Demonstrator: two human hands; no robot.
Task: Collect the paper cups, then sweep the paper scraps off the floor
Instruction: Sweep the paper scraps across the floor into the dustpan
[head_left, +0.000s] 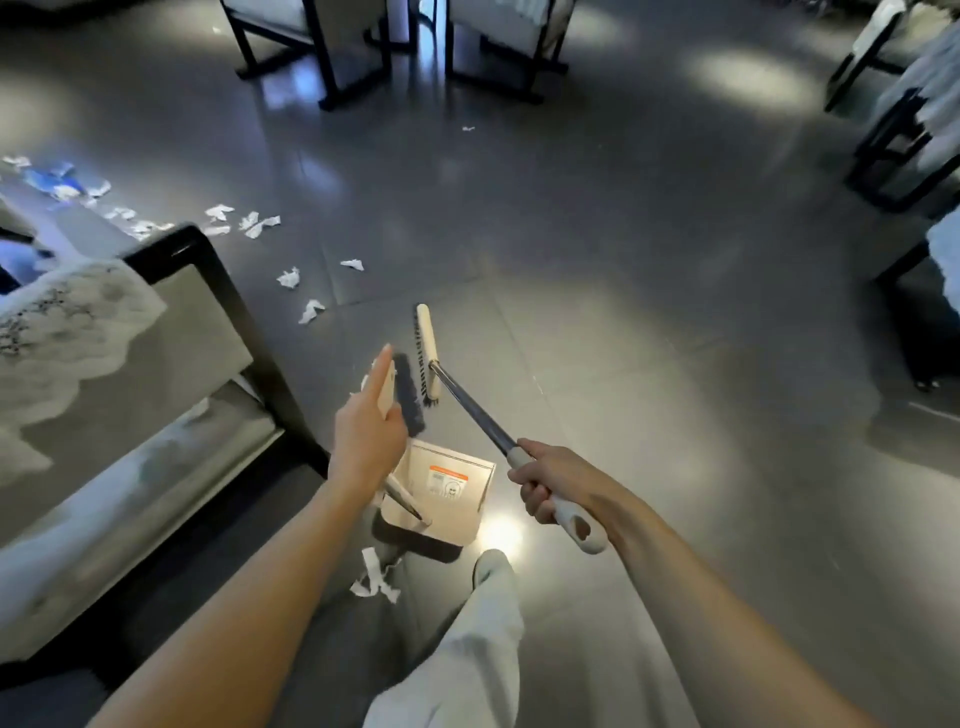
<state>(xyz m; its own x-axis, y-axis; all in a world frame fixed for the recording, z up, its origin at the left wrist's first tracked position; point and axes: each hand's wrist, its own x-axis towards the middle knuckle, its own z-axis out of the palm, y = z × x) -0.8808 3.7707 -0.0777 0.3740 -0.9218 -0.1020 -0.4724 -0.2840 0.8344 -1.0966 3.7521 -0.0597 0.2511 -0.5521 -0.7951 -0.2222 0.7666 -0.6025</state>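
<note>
Nearest, a pale trouser leg and shoe (493, 564) stand on the grey floor (649, 322), and a twisted bunch of scraps (375, 578) lies just beside the foot, behind the dustpan (470, 514). The dustpan sits on the floor in front of the shoe; nothing shows inside it except a printed label, so I judge that no paper has gone in yet. The right hand (545, 486) has its grip closed round the pale end of the broom (470, 408), whose head is down at the floor just beyond the dustpan. The left hand (363, 441) has its grip closed on a cream-backed brush (388, 389) with dark bristles, the forefinger lying straight along it. The view is blurred there, and I cannot tell if this piece joins the thin handle rising from the dustpan. To the left stands a chair (208, 260) draped with a lace cloth (67, 317). Past the broom head, more white paper (289, 279) is strewn in a loose trail running left and away beyond the chair, ending by some blue bits (52, 179) too blurred to identify. One small piece (468, 128) lies alone further out, short of the far chairs (332, 67). No cups can be made out on the floor, so collecting them looks done or is out of view. The sweeping appears barely begun: nearly all the paper is left, the trail first, then the lone piece and the bunch by the foot.
</note>
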